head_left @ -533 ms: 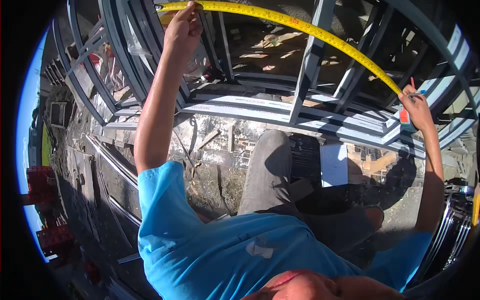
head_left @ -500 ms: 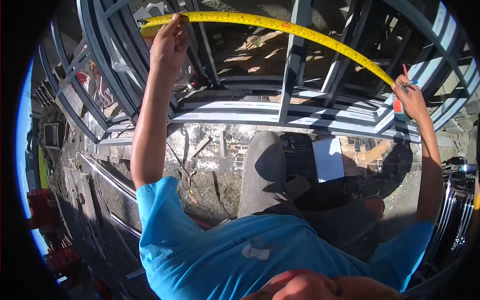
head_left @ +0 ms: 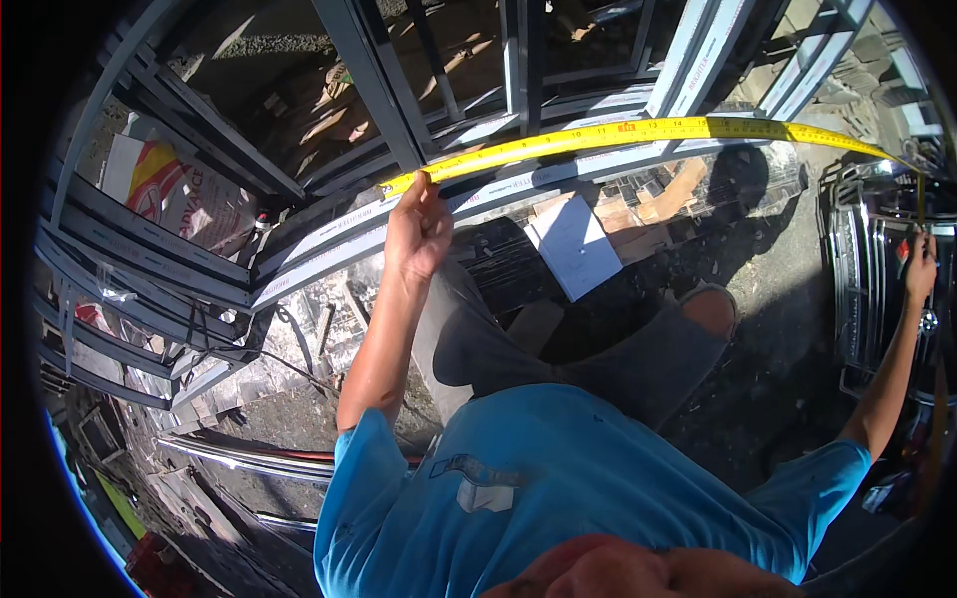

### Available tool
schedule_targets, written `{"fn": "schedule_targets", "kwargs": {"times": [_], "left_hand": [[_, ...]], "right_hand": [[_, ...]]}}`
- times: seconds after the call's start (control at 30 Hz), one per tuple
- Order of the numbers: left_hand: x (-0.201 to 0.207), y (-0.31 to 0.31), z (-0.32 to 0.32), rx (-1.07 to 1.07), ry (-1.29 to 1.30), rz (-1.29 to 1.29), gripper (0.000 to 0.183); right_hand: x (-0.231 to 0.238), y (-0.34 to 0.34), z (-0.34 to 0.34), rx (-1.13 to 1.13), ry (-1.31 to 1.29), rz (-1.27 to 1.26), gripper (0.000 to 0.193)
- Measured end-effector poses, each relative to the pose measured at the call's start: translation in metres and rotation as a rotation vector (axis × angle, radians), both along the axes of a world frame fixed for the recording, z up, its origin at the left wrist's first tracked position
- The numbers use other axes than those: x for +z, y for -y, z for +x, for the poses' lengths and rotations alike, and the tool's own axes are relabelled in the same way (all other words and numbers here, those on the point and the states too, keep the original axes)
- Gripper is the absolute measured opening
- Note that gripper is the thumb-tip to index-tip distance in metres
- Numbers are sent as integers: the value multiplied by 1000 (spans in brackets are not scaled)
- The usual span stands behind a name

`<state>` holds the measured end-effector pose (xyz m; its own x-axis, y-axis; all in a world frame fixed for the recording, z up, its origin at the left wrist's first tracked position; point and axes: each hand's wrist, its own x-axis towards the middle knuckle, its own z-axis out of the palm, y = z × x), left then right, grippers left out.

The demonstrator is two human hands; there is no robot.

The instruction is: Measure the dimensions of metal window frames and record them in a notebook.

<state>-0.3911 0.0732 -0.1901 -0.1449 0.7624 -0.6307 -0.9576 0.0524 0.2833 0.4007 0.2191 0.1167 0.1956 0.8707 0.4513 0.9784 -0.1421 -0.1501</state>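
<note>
A yellow tape measure (head_left: 598, 136) stretches in a shallow arch across the view, over the lower rail of a grey metal frame (head_left: 518, 189). My left hand (head_left: 417, 234) pinches the blade near its hooked end between thumb and fingers. Far to the right, my right hand (head_left: 922, 267) is closed round the tape's case; a bit of orange-red shows beside the fingers, and the rest is hidden. From that hand the blade rises steeply, then bends over to the left. Whether the hook touches the frame, I cannot tell.
A white sheet (head_left: 575, 246) lies on the ground by my knee, beside wood scraps (head_left: 673, 189). More grey frames (head_left: 150, 269) stand at the left, near a printed sack (head_left: 189, 189). Shiny metal bars (head_left: 244, 458) lie lower left; dark chromed metalwork (head_left: 867, 279) stands right.
The view has turned. My right hand has moved outward and lower with the case, and more blade shows. My left hand, still pinching the blade end, is lower and nearer my body.
</note>
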Motion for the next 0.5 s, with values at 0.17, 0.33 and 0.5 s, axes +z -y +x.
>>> {"fn": "schedule_targets", "kwargs": {"times": [0.17, 0.33, 0.5], "left_hand": [[-68, -89, 199, -293, 408, 76, 16], [-117, -187, 347, -319, 514, 34, 12], [-166, -254, 387, -228, 410, -38, 14]], "right_hand": [[36, -65, -46, 198, -470, -109, 38], [12, -78, -136, 296, -356, -52, 42], [-41, -129, -171, 607, -323, -97, 36]]}}
